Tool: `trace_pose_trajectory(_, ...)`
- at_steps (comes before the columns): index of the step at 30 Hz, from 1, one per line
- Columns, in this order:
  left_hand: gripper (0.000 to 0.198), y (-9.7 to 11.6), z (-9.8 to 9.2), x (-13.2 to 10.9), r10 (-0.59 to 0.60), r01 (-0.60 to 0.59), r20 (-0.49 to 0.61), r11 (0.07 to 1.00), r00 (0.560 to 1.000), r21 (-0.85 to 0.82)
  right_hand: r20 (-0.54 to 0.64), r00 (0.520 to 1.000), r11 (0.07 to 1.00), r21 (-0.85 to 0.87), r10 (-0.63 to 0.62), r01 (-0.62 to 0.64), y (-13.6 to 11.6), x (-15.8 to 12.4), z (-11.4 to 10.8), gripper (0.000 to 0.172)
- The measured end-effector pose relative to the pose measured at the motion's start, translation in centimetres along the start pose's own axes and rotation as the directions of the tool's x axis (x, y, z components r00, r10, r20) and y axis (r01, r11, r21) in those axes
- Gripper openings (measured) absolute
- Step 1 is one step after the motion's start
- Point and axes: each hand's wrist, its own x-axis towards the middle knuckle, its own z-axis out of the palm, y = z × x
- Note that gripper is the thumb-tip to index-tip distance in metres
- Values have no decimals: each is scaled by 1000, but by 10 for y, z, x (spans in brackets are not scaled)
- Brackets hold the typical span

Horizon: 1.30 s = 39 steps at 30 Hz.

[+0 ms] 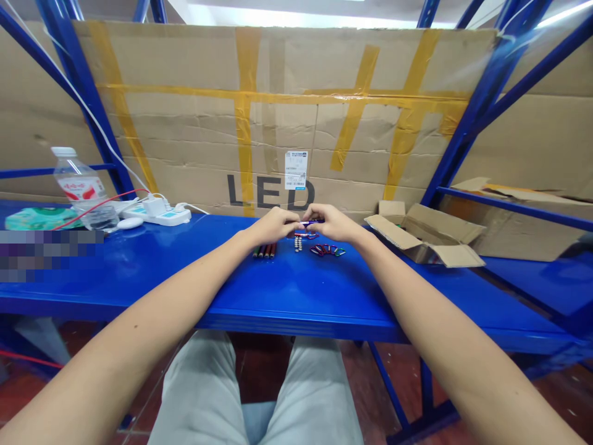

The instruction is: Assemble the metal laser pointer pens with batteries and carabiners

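Above the blue table, my left hand point(277, 225) and my right hand point(334, 222) meet, fingertips pinched on a slim blue metal tube point(317, 221). My left fingers close around its silver-looking left end, and my right fingers grip the blue part. Just below them lies a red tube with a clip point(306, 235). Small silver button-like pieces point(298, 244) sit in two short rows beneath it. Several dark red and green tubes point(265, 251) lie side by side under my left hand. Coloured carabiner clips point(327, 250) form a row below my right hand.
An open cardboard box point(426, 235) stands at the right. To the left are a water bottle point(83, 188), a power strip point(160, 211) with cables and a green packet point(44, 218). A large taped carton point(194, 136) rises behind the blue table point(296, 296).
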Motion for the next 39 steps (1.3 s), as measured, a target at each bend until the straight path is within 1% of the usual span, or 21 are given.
trace_pose_trajectory(2, 31, 1, 0, 0, -121, 125, 31, 969, 992, -211, -36, 990, 983, -133, -136, 131, 2, 1, -1, 12)
trace_pose_trajectory(4, 32, 2, 2, 0, -204, 209, 56, 896, 977, -392, -71, 969, 949, -229, -237, 215, 1, 2, 0, 11)
trace_pose_trajectory(7, 39, 0, 6, 2, -226, 221, 62, 795, 972, -565, -117, 945, 917, -302, -306, 259, -2, 3, 2, 10)
trace_pose_trajectory(9, 45, -2, 8, 2, -213, 207, 68, 746, 975, -633, -123, 941, 910, -322, -315, 262, -3, 3, 4, 11)
trace_pose_trajectory(12, 47, -4, 9, 2, -198, 202, 86, 697, 976, -688, -87, 941, 897, -344, -326, 279, -4, 4, 6, 10)
trace_pose_trajectory(14, 47, -5, 8, 3, -200, 204, 91, 673, 976, -711, -66, 937, 886, -354, -343, 300, -4, 3, 7, 9)
trace_pose_trajectory(16, 48, -4, 6, 3, -200, 196, 79, 672, 977, -714, -77, 928, 883, -346, -365, 318, -6, 3, 7, 8)
trace_pose_trajectory(17, 49, -3, 4, 4, -194, 183, 65, 688, 979, -703, -91, 923, 886, -332, -373, 325, -8, 3, 6, 8)
trace_pose_trajectory(19, 50, 0, 2, 4, -164, 142, 27, 751, 986, -645, -128, 921, 902, -289, -369, 321, -11, 2, 6, 8)
trace_pose_trajectory(21, 50, 4, 0, 4, -117, 89, -15, 823, 993, -561, -167, 931, 931, -232, -325, 283, -15, 1, 4, 10)
trace_pose_trajectory(23, 47, 8, -2, 3, -75, 40, -58, 884, 995, -465, -197, 950, 965, -148, -243, 216, -17, 1, 3, 11)
trace_pose_trajectory(25, 42, 11, -1, 2, -47, 5, -114, 938, 992, -346, -199, 971, 991, -37, -135, 131, -17, 1, 1, 13)
trace_pose_trajectory(28, 34, 12, 1, 1, 18, -41, -189, 991, 982, -124, -134, 990, 993, 117, 37, -21, -13, 0, 0, 15)
trace_pose_trajectory(30, 25, 9, 4, 1, 98, -98, -197, 995, 975, 11, -68, 991, 977, 187, 119, -105, -9, 0, -2, 14)
trace_pose_trajectory(31, 22, 8, 5, 0, 141, -129, -191, 989, 971, 70, -37, 989, 968, 216, 140, -129, -8, -1, -2, 14)
trace_pose_trajectory(35, 21, 3, 8, 0, 264, -219, -145, 937, 954, 271, 64, 990, 941, 306, 130, -143, -3, -2, -6, 18)
trace_pose_trajectory(39, 23, 1, 8, 0, 314, -251, -87, 872, 945, 421, 132, 980, 920, 345, 147, -185, -3, -3, -8, 26)
